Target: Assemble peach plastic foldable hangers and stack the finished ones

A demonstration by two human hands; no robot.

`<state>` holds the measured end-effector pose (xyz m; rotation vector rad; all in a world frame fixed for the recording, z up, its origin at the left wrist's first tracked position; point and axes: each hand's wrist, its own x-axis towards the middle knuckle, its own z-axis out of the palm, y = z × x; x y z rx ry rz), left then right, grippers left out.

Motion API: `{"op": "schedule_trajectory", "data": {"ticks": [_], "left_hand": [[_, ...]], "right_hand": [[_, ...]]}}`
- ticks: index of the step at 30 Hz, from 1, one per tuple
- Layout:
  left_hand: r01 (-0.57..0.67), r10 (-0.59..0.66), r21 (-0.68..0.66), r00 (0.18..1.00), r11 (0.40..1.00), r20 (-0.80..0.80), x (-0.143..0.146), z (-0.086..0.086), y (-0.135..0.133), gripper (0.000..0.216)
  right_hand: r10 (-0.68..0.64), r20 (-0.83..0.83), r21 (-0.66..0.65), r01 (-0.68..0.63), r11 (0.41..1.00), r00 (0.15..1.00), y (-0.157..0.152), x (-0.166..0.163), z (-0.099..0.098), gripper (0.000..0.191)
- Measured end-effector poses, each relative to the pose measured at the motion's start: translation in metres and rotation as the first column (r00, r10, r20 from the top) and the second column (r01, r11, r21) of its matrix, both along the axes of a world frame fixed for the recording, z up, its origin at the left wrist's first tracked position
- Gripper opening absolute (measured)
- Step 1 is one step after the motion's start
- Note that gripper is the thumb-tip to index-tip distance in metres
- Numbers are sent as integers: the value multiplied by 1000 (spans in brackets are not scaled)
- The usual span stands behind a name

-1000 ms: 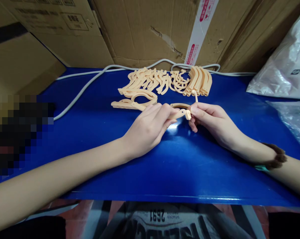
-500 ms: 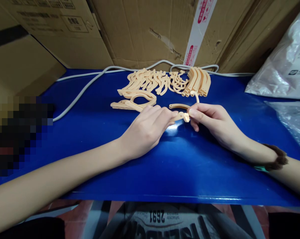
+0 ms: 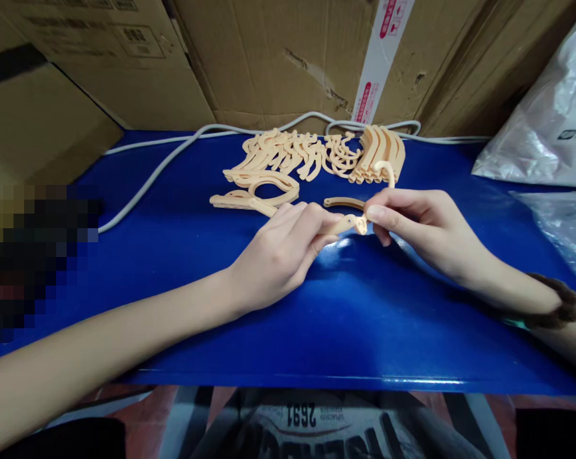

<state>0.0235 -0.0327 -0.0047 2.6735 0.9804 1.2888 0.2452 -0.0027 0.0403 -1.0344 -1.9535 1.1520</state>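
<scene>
My left hand (image 3: 282, 250) pinches one end of a peach plastic arm piece (image 3: 344, 224) just above the blue table (image 3: 173, 255). My right hand (image 3: 419, 223) grips a peach plastic hook piece (image 3: 386, 168) whose curved top rises behind my fingers; its lower end meets the arm piece between my two thumbs. A loose curved peach piece (image 3: 344, 203) lies flat just behind the hands. Further back lies a row of several peach hook parts (image 3: 311, 153) and a tight stack of curved parts (image 3: 381, 156). A few assembled pieces (image 3: 256, 188) lie to the left of them.
Cardboard boxes (image 3: 278, 57) wall the back of the table and its left side. A white cable (image 3: 158, 169) runs along the back edge and down the left. Clear plastic bags (image 3: 550, 121) lie at the right. A blurred patch covers the left edge.
My right hand has turned and lifted slightly, so the hook's curved top now shows above my fingers. The left hand has barely moved and keeps its pinch on the arm piece.
</scene>
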Motion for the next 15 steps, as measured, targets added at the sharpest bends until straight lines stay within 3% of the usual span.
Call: {"op": "schedule_trajectory", "data": {"ticks": [15], "left_hand": [[-5, 4, -43, 999, 999, -38, 0, -1, 4, 5]], "right_hand": [[7, 34, 49, -9, 999, 999, 5, 2, -7, 30]]}}
